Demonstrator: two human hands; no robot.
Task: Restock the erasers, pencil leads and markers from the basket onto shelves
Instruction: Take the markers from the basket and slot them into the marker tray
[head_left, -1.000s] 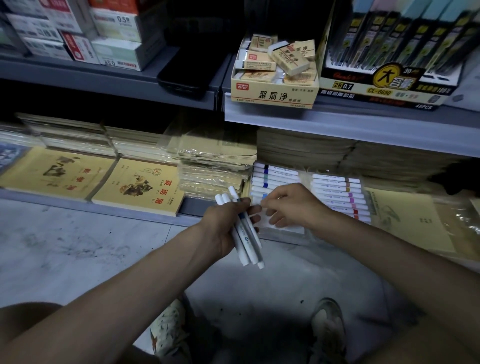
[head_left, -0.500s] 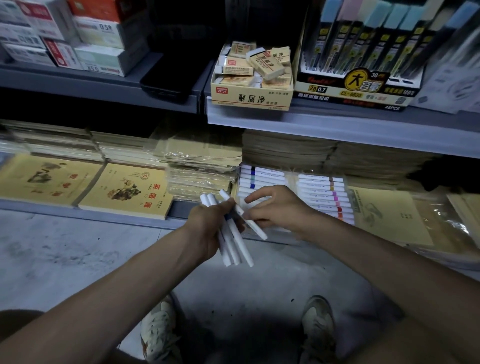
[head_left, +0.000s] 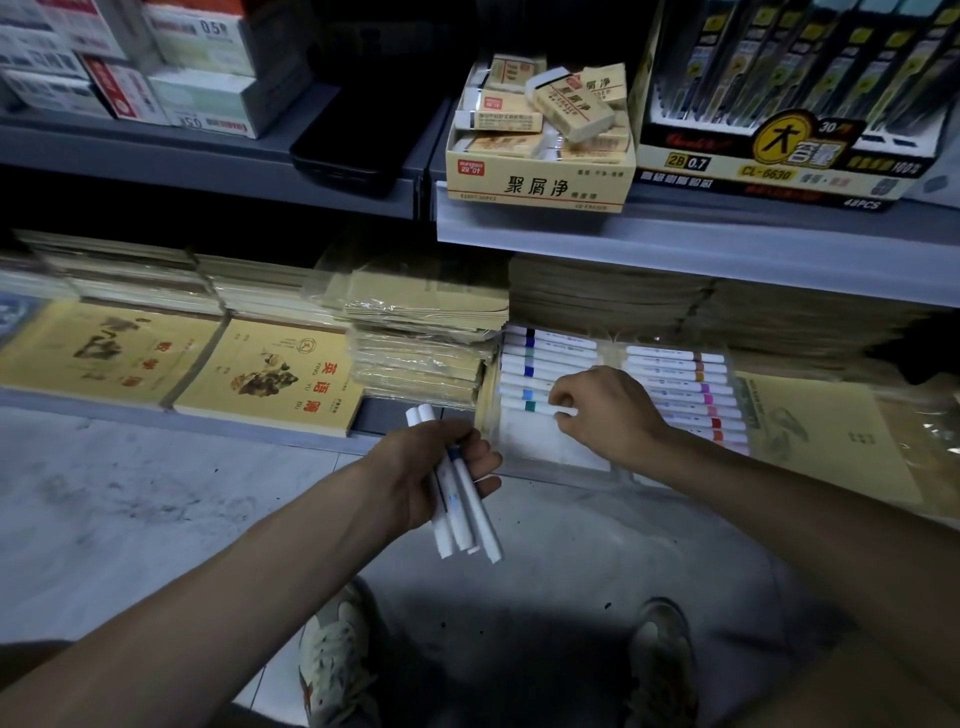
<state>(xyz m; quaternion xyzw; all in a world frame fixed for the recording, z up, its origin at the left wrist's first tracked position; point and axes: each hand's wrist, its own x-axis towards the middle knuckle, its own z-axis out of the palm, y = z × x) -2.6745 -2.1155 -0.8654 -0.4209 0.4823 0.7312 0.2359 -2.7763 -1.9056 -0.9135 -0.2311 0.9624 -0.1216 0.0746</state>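
My left hand (head_left: 426, 475) grips a bundle of white markers (head_left: 462, 512), their ends sticking out above and below the fist. My right hand (head_left: 605, 413) pinches one white marker (head_left: 545, 410) with a green band, laying it as the nearest in a row inside the clear marker tray (head_left: 550, 457) on the low shelf. Rows of markers with coloured bands (head_left: 675, 387) fill the tray's far and right parts. On the upper shelf stands a yellow box of erasers (head_left: 540, 184) and beside it a display box of pencil leads (head_left: 779, 161). The basket is out of view.
Stacks of yellow exercise books (head_left: 270, 376) and wrapped paper pads (head_left: 421, 338) fill the low shelf on the left. White boxes (head_left: 202, 98) and a dark object (head_left: 348, 156) sit on the upper left shelf. My shoes (head_left: 332, 670) rest on the grey floor below.
My right hand took one marker from the left hand's bundle and moved it right, down into the tray. The left hand with the bundle has stayed in place.
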